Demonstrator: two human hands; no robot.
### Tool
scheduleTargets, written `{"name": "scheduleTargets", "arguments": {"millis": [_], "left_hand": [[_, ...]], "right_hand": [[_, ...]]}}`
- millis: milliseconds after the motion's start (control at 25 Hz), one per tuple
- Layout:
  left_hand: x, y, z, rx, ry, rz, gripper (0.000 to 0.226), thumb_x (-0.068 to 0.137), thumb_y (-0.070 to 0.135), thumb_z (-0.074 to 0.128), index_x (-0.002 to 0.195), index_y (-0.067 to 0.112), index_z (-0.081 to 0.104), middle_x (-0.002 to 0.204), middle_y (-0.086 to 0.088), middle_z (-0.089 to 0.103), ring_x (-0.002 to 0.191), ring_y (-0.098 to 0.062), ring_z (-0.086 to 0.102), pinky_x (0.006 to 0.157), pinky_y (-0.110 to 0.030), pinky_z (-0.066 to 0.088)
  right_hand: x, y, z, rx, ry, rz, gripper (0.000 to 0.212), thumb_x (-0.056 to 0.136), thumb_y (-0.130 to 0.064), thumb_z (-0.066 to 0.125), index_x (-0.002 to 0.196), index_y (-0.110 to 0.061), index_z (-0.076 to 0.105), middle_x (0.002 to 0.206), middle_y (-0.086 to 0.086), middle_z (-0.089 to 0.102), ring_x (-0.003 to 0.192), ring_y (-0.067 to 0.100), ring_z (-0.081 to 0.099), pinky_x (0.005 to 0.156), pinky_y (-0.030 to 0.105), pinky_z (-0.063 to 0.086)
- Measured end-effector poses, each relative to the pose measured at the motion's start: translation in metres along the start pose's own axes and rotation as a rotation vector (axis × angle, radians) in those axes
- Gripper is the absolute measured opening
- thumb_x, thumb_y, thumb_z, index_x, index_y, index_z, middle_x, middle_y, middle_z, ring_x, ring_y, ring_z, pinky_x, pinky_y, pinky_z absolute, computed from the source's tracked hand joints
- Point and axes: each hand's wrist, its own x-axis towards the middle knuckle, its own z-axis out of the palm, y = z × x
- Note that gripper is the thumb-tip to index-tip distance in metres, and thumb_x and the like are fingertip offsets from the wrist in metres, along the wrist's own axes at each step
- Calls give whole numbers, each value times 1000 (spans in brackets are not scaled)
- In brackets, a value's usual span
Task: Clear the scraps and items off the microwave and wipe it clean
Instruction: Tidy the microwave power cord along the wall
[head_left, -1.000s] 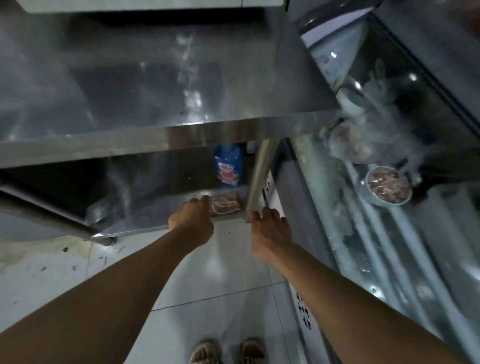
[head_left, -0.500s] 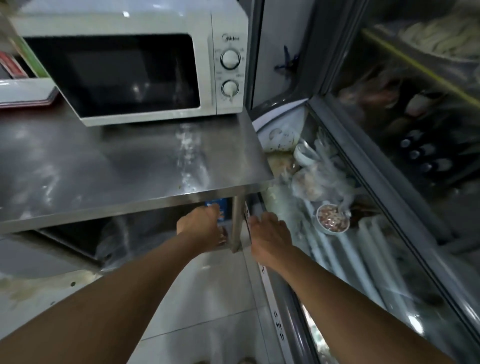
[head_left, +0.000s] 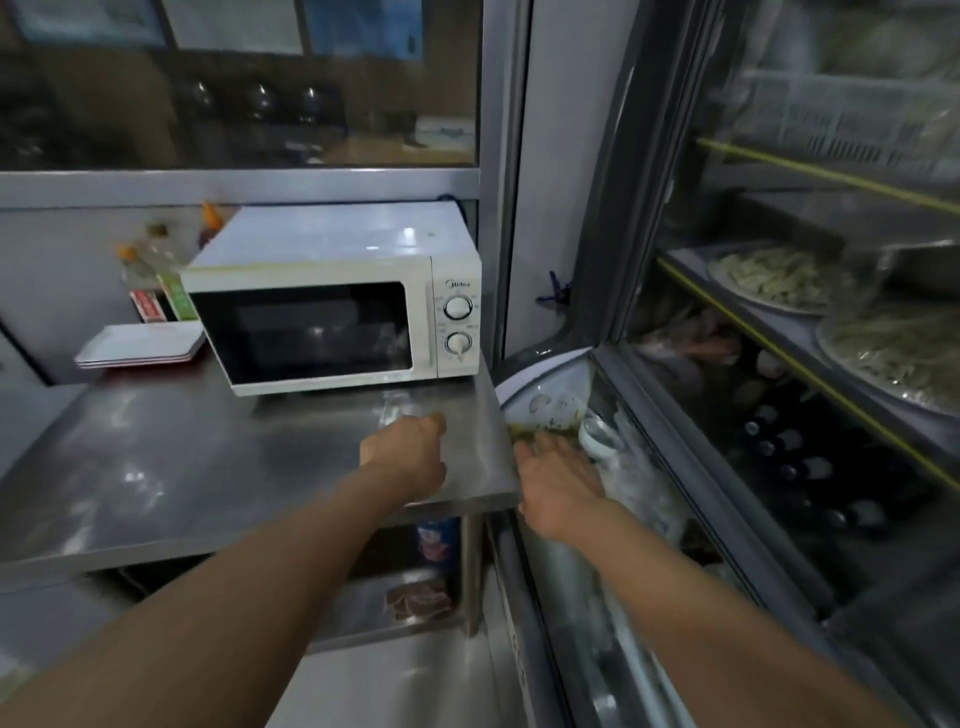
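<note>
A white microwave (head_left: 332, 291) with two dials stands at the back right of a steel table (head_left: 156, 467); its door is closed and its top looks bare. My left hand (head_left: 408, 454) hovers over the table's right front corner, fingers curled, holding nothing that I can see. My right hand (head_left: 558, 486) is just past the table's right edge, over the glass of a display fridge (head_left: 727, 519), fingers spread and empty.
White trays (head_left: 143, 345) are stacked left of the microwave, with bottles (head_left: 156, 260) behind them. A blue container (head_left: 436, 538) and a packet of meat (head_left: 418, 597) sit on the shelf under the table. The fridge holds bowls and plates of food.
The view has swung up from the lower shelf to the microwave. Both hands have risen from under the table to tabletop height.
</note>
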Motion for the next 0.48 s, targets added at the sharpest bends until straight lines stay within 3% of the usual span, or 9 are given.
{"name": "scheduleTargets", "arguments": {"millis": [480], "left_hand": [[44,5,-87,76,185,15,43,84,23,56,125,21,44,120,-2,60,110,-26,57,80,-35,48]], "right_hand": [[44,24,-92,-11,192,-18,56,84,-8,56,135,-10,32,137,15,35,126,31,36,100,39,36]]}}
